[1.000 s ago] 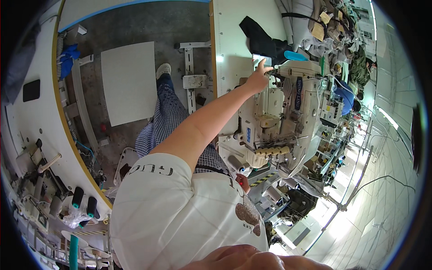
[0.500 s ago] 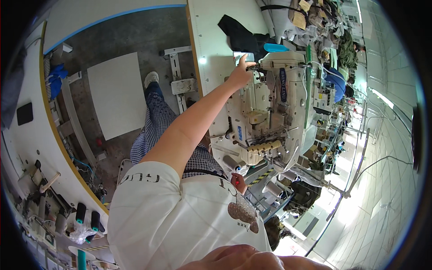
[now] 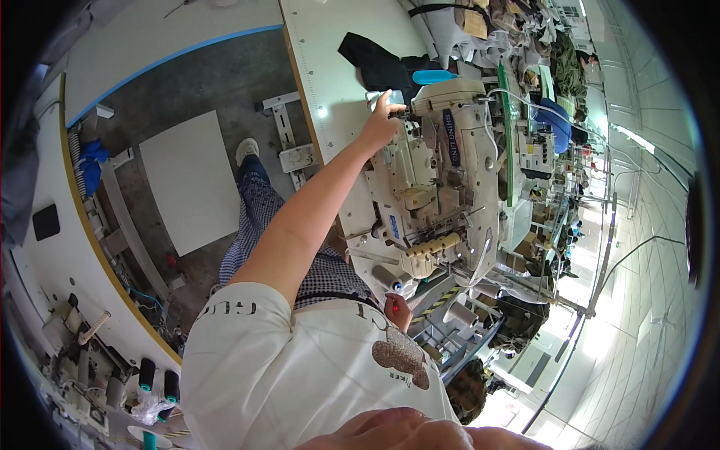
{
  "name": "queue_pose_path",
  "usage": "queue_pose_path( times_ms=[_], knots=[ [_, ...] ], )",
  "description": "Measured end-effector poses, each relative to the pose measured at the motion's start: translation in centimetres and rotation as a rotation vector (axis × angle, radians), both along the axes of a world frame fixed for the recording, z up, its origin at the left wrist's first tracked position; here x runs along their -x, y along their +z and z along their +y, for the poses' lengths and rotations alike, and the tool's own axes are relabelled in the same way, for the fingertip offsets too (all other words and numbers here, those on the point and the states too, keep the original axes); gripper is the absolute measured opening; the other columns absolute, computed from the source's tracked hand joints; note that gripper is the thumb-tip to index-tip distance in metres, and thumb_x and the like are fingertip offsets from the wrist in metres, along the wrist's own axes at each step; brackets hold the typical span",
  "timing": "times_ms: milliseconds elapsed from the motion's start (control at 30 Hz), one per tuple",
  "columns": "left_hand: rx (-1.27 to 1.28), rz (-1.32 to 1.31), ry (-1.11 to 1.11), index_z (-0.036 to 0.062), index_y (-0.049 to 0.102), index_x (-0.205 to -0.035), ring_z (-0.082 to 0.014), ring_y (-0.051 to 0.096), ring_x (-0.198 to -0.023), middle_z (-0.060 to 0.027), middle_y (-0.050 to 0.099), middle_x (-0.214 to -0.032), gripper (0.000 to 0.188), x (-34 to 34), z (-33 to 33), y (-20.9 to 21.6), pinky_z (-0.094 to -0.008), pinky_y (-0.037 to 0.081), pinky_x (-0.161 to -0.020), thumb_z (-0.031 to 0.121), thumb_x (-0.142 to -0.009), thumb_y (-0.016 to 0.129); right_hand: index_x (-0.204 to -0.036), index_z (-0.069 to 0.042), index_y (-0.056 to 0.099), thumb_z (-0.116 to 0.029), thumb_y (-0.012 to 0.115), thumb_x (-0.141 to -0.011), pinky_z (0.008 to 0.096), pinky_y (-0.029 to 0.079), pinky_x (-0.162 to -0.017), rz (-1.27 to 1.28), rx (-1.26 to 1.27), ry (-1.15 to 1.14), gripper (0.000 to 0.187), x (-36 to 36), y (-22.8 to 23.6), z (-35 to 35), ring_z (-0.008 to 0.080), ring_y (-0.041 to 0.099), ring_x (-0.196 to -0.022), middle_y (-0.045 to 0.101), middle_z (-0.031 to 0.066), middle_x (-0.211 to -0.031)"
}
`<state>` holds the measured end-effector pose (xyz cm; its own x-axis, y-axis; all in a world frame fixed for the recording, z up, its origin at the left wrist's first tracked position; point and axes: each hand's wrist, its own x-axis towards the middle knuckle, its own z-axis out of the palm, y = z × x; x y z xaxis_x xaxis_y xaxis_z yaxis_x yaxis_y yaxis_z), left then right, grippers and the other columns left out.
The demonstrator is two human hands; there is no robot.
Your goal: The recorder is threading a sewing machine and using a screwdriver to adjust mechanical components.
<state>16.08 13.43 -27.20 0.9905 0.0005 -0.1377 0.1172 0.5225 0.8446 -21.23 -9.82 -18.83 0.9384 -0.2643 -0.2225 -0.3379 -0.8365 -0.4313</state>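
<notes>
My left arm stretches up across the view. Its hand (image 3: 381, 124) is at the far end of a cream industrial sewing machine (image 3: 472, 180), with fingers apart, touching or very near small metal parts there. Just beyond the fingertips lies a small pale, shiny flat piece (image 3: 373, 97). My right hand (image 3: 398, 311) is low, past the near end of the machine, beside a grey thread cone (image 3: 387, 277). A small red spot shows at it; its fingers are mostly hidden and too small to read.
Black cloth (image 3: 371, 61) and a bright blue piece (image 3: 433, 76) lie beyond the machine on the white table (image 3: 322, 45). Piled garments (image 3: 517, 52) stand further right. At left is another table (image 3: 60, 262), with a white board (image 3: 187, 180) on the floor between.
The whole view has shifted, so the machine sits slightly further left and lower. My left hand stays at the machine's far end; my right hand stays by the thread cone.
</notes>
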Motion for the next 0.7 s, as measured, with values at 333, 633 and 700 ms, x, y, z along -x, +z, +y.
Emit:
queue_pose_path(
  times_ms=[333,633,700],
  knots=[
    [-0.062,-0.025,-0.070,0.0045,0.020,-0.143,-0.0092,0.052,-0.065,-0.0099,0.059,-0.122,0.072,-1.7,1.1,-0.4,-0.0232,0.045,-0.061,-0.004,-0.075,0.041,-0.096,-0.007,0.067,-0.012,0.060,-0.087,0.0250,0.042,-0.051,0.039,-0.008,-0.039,0.012,-0.2,-0.3,0.0,0.0071,0.052,-0.053,0.059,0.0031,-0.059],
    [-0.101,-0.059,-0.071,0.0051,0.022,-0.142,-0.0098,0.051,-0.062,-0.0082,0.059,-0.122,0.072,-1.7,1.1,0.1,-0.0229,0.045,-0.061,-0.004,-0.074,0.042,-0.096,-0.008,0.067,-0.012,0.060,-0.087,0.0255,0.043,-0.051,0.059,-0.012,-0.070,0.012,-0.2,-0.9,-0.3,0.0083,0.053,-0.053,0.060,0.0040,-0.060],
    [-0.114,-0.066,-0.070,0.0053,0.022,-0.142,-0.0099,0.051,-0.062,-0.0076,0.060,-0.122,0.072,-1.6,0.9,0.0,-0.0228,0.045,-0.061,-0.004,-0.074,0.043,-0.096,-0.008,0.067,-0.013,0.060,-0.087,0.0259,0.043,-0.050,0.036,-0.023,-0.038,0.012,-0.3,-0.9,-0.3,0.0087,0.054,-0.052,0.060,0.0043,-0.060]
  ],
)
